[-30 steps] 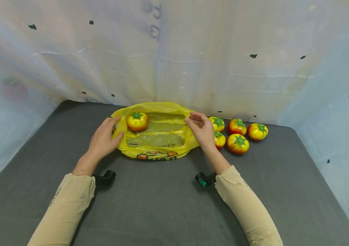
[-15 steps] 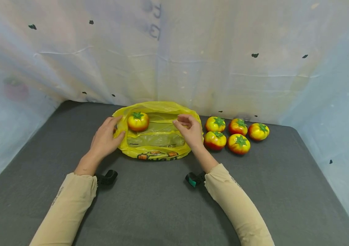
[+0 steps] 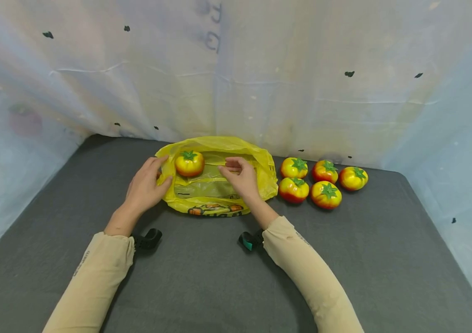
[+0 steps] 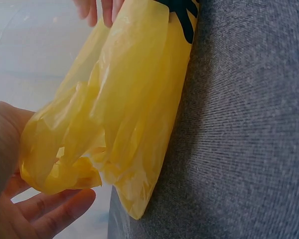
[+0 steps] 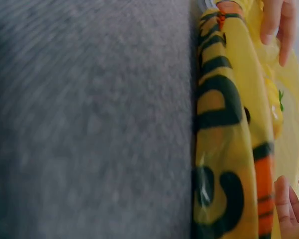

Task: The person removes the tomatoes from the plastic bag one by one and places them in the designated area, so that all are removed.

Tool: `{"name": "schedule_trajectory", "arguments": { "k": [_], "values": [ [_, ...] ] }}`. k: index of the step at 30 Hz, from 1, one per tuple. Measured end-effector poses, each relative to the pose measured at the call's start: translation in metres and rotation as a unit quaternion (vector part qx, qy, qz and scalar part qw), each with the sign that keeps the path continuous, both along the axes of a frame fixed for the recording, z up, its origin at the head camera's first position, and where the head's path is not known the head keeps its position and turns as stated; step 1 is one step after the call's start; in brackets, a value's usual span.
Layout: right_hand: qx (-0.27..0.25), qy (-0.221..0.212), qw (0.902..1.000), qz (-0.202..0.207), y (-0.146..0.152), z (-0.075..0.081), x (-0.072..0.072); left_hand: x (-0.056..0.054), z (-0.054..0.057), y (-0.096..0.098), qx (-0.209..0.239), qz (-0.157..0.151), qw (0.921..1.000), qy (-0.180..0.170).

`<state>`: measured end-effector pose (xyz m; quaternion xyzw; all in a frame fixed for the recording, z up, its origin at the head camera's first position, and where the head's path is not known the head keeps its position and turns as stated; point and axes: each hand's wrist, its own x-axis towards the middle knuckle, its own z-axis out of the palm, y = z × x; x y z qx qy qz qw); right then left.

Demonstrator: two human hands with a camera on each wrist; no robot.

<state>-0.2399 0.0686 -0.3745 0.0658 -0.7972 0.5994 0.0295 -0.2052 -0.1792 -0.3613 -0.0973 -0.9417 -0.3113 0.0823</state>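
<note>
A yellow plastic bag [image 3: 219, 142] lies with its mouth spread, printed letters on its near side. Inside, at the left, sits one red-yellow tomato [image 3: 189, 163] with a green top. My left hand [image 3: 144, 187] holds the bag's left edge, thumb at the rim and fingers outside. The left wrist view shows the bag's plastic [image 4: 139, 89] draped over that hand [image 4: 55, 211]. Over the bag's mouth, right of the tomato, is my right hand [image 3: 242, 179], fingers loosely bent and holding nothing. In the right wrist view the right hand [image 5: 291, 209] appears at the lower right.
Several more tomatoes [image 3: 326, 195] lie grouped on the dark grey table [image 3: 202, 277], just right of the bag. A pale plastic sheet [image 3: 252, 92] hangs behind, with similar sheeting at both sides. Black wrist straps [image 3: 147, 239] protrude beside the sleeves.
My right hand has moved left from the bag's right rim to over its mouth, uncovering the tomatoes beside it. My left hand stays at the left edge.
</note>
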Motion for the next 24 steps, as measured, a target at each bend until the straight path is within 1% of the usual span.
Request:
{"name": "schedule_trajectory", "arguments": {
  "k": [8, 16, 20, 24],
  "values": [
    [0.021, -0.017, 0.9995, 0.017, -0.018, 0.0, -0.002, -0.001, 0.0, 0.002, 0.0, -0.001, 1.0, -0.002],
    [0.021, -0.026, 0.9992, 0.022, -0.036, -0.001, -0.006, -0.001, 0.0, 0.003, 0.001, 0.0, 1.0, 0.001],
    [0.038, -0.03, 0.9987, 0.016, -0.044, -0.003, -0.009, 0.0, -0.001, 0.003, 0.0, 0.001, 1.0, 0.003],
    [0.061, -0.045, 0.997, 0.014, -0.053, -0.005, -0.012, 0.0, -0.001, 0.003, -0.003, 0.001, 1.0, 0.005]
  ]
}}
